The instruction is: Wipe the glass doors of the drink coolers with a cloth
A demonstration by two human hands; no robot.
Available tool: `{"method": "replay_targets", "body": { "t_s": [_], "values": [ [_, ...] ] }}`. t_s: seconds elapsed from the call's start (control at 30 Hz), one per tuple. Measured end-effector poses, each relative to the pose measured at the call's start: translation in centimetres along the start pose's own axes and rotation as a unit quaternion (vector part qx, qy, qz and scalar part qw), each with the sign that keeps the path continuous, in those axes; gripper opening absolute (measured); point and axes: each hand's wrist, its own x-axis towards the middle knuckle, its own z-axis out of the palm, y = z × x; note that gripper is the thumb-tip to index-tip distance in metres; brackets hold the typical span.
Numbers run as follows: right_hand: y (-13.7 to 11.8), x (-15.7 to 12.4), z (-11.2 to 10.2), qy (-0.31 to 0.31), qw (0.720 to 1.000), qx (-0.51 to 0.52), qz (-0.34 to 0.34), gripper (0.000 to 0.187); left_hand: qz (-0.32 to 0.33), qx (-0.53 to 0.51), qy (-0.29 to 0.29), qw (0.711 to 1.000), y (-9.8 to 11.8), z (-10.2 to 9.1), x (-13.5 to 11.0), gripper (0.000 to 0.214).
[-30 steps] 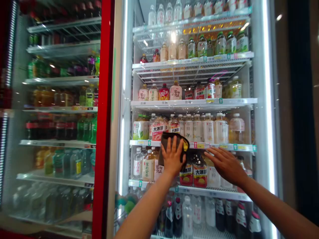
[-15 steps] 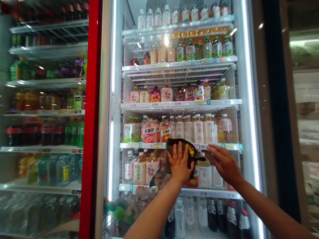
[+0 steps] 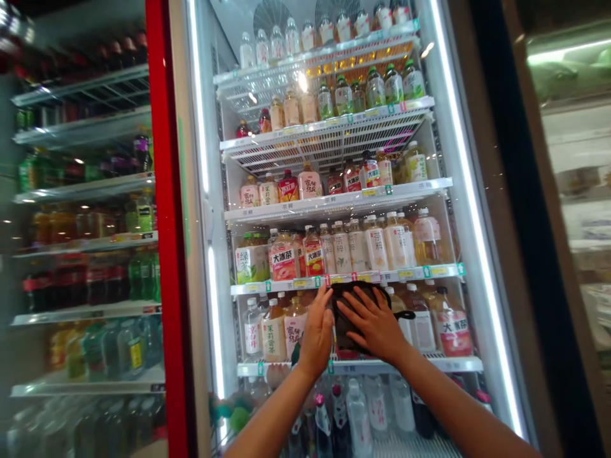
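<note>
A dark cloth [image 3: 344, 304] is pressed flat against the glass door [image 3: 429, 242] of a lit drinks fridge, just below the third shelf's price strip. My right hand [image 3: 377, 326] lies on the cloth with fingers spread and holds it against the glass. My left hand [image 3: 317, 334] is beside it, fingers stretched upward, touching the cloth's left edge. Behind the glass around the hands stand tea bottles [image 3: 296, 321] with white and pink labels.
The fridge holds several shelves of bottled drinks [image 3: 377, 242] behind the glass. A red door frame [image 3: 160, 222] separates it from a second fridge of soft drinks [image 3: 90, 280] on the left. A dark post [image 3: 525, 222] stands to the right.
The view has shifted right. My right hand moved left from the bare glass onto the cloth. My left hand slid off to the cloth's left edge.
</note>
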Motion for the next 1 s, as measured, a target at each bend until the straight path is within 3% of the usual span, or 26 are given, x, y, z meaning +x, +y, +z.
{"method": "replay_targets", "body": {
  "t_s": [0.1,0.17,0.27,0.4,0.5,0.63,0.73,0.83,0.9,1.0],
  "values": [
    [0.8,-4.2,0.3,0.010,0.999,-0.054,0.000,0.068,0.058,0.100,-0.032,0.993,-0.7,0.1,-0.8,0.049],
    [2.4,-5.4,-0.6,0.002,0.997,-0.066,-0.045,0.063,0.110,0.174,-0.052,0.977,-0.9,0.4,-0.9,0.053],
    [5.9,-3.8,-3.1,-0.011,0.995,-0.083,-0.060,0.061,0.171,0.259,-0.064,0.948,-0.9,1.4,-0.3,0.063],
    [8.1,-2.0,-5.1,0.021,0.992,-0.113,0.042,0.066,0.167,0.320,-0.026,0.932,-1.0,3.2,0.5,0.073],
    [5.7,-4.4,-3.6,0.045,0.987,-0.122,0.096,0.069,0.151,0.330,-0.007,0.932,-1.4,4.2,0.4,0.075],
    [2.4,-6.0,-1.2,0.022,0.990,-0.127,0.061,0.057,0.152,0.316,0.006,0.936,-1.5,5.1,0.5,0.073],
    [4.5,-4.0,-1.4,0.019,0.990,-0.129,0.051,0.051,0.170,0.316,0.019,0.933,-1.1,6.2,1.3,0.074],
    [7.8,-3.8,-2.2,0.047,0.984,-0.133,0.105,0.056,0.207,0.326,0.027,0.922,-0.6,7.3,1.7,0.074],
    [8.5,-6.2,-2.0,0.080,0.970,-0.145,0.176,0.063,0.230,0.333,0.026,0.914,-0.4,7.7,1.3,0.073],
    [6.8,-11.2,-0.7,0.109,0.947,-0.160,0.255,0.072,0.242,0.342,0.022,0.908,-0.4,7.9,0.2,0.072]
  ]
}}
